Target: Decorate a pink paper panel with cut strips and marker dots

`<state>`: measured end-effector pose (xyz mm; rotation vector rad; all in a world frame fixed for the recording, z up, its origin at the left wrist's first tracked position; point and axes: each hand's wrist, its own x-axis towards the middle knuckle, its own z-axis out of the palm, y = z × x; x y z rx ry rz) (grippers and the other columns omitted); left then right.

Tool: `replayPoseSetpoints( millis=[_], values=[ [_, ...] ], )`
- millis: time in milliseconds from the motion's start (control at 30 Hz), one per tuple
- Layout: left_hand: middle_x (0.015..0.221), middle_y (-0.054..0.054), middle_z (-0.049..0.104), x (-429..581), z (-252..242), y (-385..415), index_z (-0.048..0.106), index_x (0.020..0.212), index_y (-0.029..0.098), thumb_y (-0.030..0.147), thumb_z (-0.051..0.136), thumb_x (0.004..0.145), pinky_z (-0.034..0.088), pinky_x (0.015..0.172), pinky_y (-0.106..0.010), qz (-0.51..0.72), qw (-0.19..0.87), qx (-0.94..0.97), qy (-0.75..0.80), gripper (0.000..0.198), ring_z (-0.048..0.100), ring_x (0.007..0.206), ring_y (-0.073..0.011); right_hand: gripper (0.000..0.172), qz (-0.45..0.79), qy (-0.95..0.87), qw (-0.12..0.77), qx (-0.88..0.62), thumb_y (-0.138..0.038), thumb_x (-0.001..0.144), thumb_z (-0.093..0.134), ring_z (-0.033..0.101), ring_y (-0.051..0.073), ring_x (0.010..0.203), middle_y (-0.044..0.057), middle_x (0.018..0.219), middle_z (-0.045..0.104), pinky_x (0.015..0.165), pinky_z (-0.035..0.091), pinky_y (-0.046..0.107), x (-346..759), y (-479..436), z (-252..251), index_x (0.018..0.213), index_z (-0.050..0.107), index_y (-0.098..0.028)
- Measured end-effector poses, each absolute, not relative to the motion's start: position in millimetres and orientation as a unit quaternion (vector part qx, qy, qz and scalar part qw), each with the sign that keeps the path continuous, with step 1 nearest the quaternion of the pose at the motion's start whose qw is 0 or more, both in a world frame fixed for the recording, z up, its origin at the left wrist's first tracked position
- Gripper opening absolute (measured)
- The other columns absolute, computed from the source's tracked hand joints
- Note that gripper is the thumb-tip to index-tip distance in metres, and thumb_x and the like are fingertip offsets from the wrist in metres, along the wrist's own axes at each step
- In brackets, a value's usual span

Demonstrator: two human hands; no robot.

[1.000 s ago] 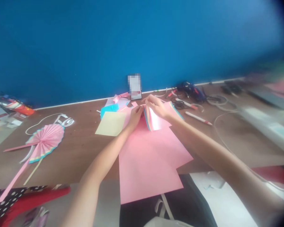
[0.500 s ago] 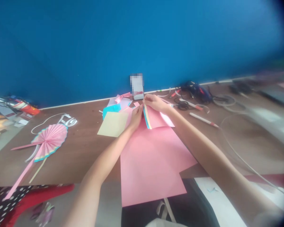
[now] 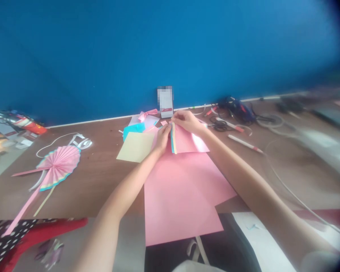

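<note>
Both hands grip a small pink sheet of paper [image 3: 188, 140] whose left edge carries a blue and yellow stripe. My left hand [image 3: 163, 136] is closed on the striped edge, fingertips near its far end. Beside it my right hand [image 3: 185, 120] pinches the far part of the same sheet from above. Under them lie larger pink paper sheets [image 3: 178, 196], which reach over the table's front edge. A pale yellow paper [image 3: 136, 146] lies left of my left hand, with a blue paper piece [image 3: 132, 130] behind it.
A pleated pink paper fan [image 3: 61, 162] with ribbons lies on the table's left. A phone [image 3: 166, 104] leans against the blue wall. Right of my arms are a white pen-like stick [image 3: 245, 144], cables and a dark blue object [image 3: 238, 109].
The striped edge of the pink sheet has tilted more upright and shifted slightly left. Both hands keep their hold in nearly the same place.
</note>
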<state>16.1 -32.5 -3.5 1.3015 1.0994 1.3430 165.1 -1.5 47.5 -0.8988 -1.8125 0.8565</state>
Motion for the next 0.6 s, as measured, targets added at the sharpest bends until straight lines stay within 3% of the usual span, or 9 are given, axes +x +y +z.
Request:
replayPoseSetpoints(
  millis=[133,367,600],
  values=[
    [0.070,0.000,0.053,13.5,-10.7,-29.3,0.055,0.078,0.017,0.053,0.053,0.087,0.040,0.060,-0.025,0.563,0.483,0.532,0.408,0.036,0.049,0.063,-0.0113,0.026,0.369,-0.724,0.463,-0.355,-0.043,0.082,0.059,0.050,0.015,0.071,0.001,0.075,0.058,0.069,0.039,0.030,164.6,-2.9,48.4,0.080,0.060,-0.017],
    [0.067,0.001,0.049,14.8,-10.7,-29.9,0.052,0.074,0.017,0.050,0.048,0.090,0.034,0.056,-0.024,0.553,0.417,0.558,0.457,0.037,0.045,0.062,-0.0106,0.025,0.401,-0.704,0.462,-0.361,-0.043,0.082,0.059,0.051,0.015,0.071,0.002,0.077,0.059,0.069,0.039,0.030,162.2,-4.2,51.6,0.082,0.059,-0.018],
    [0.065,0.002,0.044,15.7,-6.9,-32.8,0.049,0.070,0.017,0.050,0.048,0.091,0.030,0.056,-0.025,0.545,0.383,0.589,0.457,0.038,0.041,0.062,-0.0104,0.017,0.286,-0.745,0.426,-0.427,-0.033,0.084,0.050,0.048,0.015,0.066,0.002,0.072,0.057,0.063,0.036,0.029,159.9,-5.5,47.6,0.076,0.052,-0.018]
  ],
)
